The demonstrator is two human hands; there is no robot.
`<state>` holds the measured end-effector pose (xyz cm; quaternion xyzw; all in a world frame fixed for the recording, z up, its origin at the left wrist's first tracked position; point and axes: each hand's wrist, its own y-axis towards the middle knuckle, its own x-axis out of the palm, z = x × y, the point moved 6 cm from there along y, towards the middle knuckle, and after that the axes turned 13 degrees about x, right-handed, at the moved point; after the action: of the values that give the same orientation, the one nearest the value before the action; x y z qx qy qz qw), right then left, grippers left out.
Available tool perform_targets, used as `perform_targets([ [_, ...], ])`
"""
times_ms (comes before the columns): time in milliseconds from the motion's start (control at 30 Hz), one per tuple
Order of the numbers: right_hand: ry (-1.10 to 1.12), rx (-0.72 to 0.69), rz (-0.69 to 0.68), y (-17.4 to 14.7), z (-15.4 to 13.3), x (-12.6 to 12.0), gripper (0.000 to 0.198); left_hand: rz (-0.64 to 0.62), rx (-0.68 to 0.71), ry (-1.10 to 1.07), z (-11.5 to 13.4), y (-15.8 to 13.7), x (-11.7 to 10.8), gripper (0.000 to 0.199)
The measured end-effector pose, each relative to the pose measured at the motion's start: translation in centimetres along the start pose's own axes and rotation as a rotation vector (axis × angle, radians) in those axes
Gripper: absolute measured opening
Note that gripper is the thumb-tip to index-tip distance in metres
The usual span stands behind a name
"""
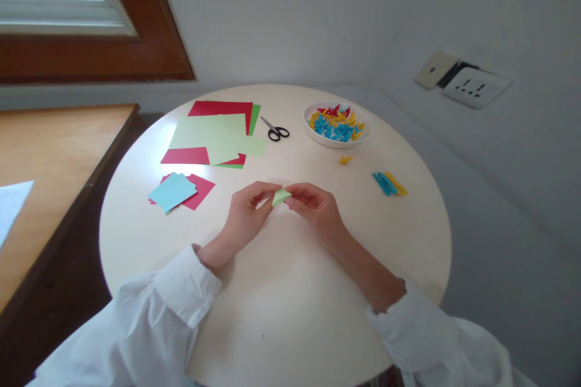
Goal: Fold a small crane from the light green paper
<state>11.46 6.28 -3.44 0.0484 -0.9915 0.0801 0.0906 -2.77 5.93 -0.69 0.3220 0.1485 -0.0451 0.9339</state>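
A small folded piece of light green paper (281, 196) is held between my two hands, above the middle of the round white table (290, 308). My left hand (249, 211) pinches its left side with thumb and fingers. On the opposite side, my right hand (318, 208) grips the right corner, its fingers curled. Part of the paper is covered by the fingertips. Beyond my right hand lies a single yellow folded paper piece (345, 160), which looks like a crane.
Black-handled scissors (276, 132) lie beside red and green paper sheets (204, 133). A white dish (338, 144) holds many coloured folded cranes. Blue and pink paper squares (172, 191) are at left, blue and yellow folded strips (389, 183) at right. A wooden table (59, 157) stands left.
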Motion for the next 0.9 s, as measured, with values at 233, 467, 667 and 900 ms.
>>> perform_targets([
  [233, 0.076, 0.022, -0.043, 0.2, 0.2, 0.1, 0.021, 0.008, 0.059, 0.040, 0.7, 0.1, 0.0, 0.017],
  [467, 0.087, 0.013, 0.039, 0.2, 0.1, -0.5, 0.012, -0.052, 0.019, -0.040, 1.1, -0.1, 0.5, 0.017],
  [667, -0.062, -0.071, 0.107, -0.1, -0.7, -0.8, 0.008, -0.059, -0.092, -0.180, 0.9, -0.1, 0.9, 0.012],
  [900, -0.081, -0.101, 0.077, -0.2, -0.8, -0.6, 0.009, -0.018, -0.128, -0.183, 0.4, -0.1, 0.7, 0.015],
])
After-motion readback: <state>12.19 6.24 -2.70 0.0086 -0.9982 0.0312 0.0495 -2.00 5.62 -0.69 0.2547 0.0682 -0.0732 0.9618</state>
